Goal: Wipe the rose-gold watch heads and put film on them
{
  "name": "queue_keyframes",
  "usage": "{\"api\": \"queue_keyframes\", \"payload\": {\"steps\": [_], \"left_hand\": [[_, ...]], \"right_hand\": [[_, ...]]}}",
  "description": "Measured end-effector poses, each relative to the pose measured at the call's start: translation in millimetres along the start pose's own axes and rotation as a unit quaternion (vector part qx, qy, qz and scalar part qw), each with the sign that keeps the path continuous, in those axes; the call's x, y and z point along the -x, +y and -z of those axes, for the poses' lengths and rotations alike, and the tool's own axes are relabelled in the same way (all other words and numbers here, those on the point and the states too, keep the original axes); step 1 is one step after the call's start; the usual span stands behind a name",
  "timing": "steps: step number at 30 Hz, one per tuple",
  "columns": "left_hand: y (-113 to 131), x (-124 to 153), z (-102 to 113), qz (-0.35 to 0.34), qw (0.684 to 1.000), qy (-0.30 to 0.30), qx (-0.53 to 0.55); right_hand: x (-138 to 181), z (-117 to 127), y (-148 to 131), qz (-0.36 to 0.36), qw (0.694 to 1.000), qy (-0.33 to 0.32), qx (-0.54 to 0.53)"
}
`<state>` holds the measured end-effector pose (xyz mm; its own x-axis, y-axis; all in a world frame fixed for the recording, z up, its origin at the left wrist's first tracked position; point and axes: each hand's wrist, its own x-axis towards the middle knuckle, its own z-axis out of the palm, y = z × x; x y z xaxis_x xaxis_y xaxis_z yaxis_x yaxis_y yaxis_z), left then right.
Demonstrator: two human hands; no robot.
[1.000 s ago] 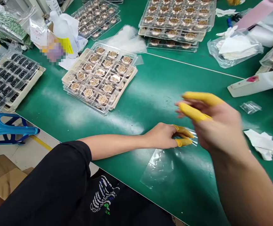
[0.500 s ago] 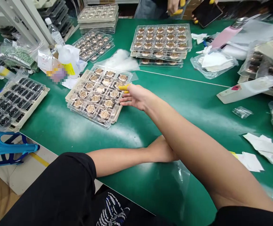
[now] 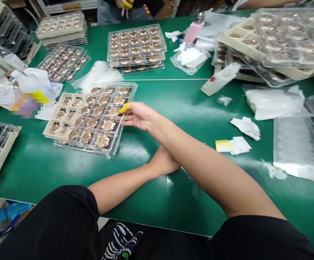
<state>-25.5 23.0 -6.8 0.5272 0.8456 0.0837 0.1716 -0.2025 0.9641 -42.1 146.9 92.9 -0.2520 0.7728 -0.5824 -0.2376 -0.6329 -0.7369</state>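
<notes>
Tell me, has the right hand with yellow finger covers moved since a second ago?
Yes, the right hand has moved leftward, away from the crumpled white paper sheet, to the clear plastic tray of round gold pieces.

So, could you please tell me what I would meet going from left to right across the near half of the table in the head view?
Black-parts tray, gold-parts trays, right hand, left hand, yellow and white papers, clear plastic.
</notes>
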Motion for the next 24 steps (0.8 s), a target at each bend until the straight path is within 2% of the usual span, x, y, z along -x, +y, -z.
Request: {"api": "queue_keyframes", "payload": {"steps": [3,6,10,15,18,21,23,24], "left_hand": [[-3.0,0.2,-1.2,0.0,0.995,-0.063,-0.075],[-1.4,2.7,-3.2,-0.057,0.988,-0.112,-0.094],[3.9,7.7,-5.5,-0.142,0.964,-0.212,-0.073],[2.6,10.3,-8.6,-0.191,0.949,-0.246,-0.056],[-0.2,10.1,-8.6,-0.194,0.948,-0.247,-0.049],[0.7,10.5,-7.1,-0.209,0.946,-0.243,-0.046],[3.6,10.7,-5.9,-0.219,0.947,-0.233,-0.031],[5.5,10.4,-5.4,-0.215,0.95,-0.223,-0.025]], "right_hand": [[27.5,45.4,2.5,0.046,0.994,0.065,-0.078],[52.7,84.6,12.2,0.071,0.979,0.14,-0.132],[69.0,113.4,35.0,0.079,0.954,0.2,-0.208],[72.7,122.0,60.7,0.107,0.938,0.202,-0.262],[79.8,124.0,67.6,0.088,0.938,0.199,-0.268],[94.5,136.7,64.6,0.001,0.972,0.138,-0.192],[108.5,157.3,59.2,-0.063,0.989,0.086,-0.1],[116.6,172.1,56.9,-0.072,0.993,0.075,-0.048]]}}
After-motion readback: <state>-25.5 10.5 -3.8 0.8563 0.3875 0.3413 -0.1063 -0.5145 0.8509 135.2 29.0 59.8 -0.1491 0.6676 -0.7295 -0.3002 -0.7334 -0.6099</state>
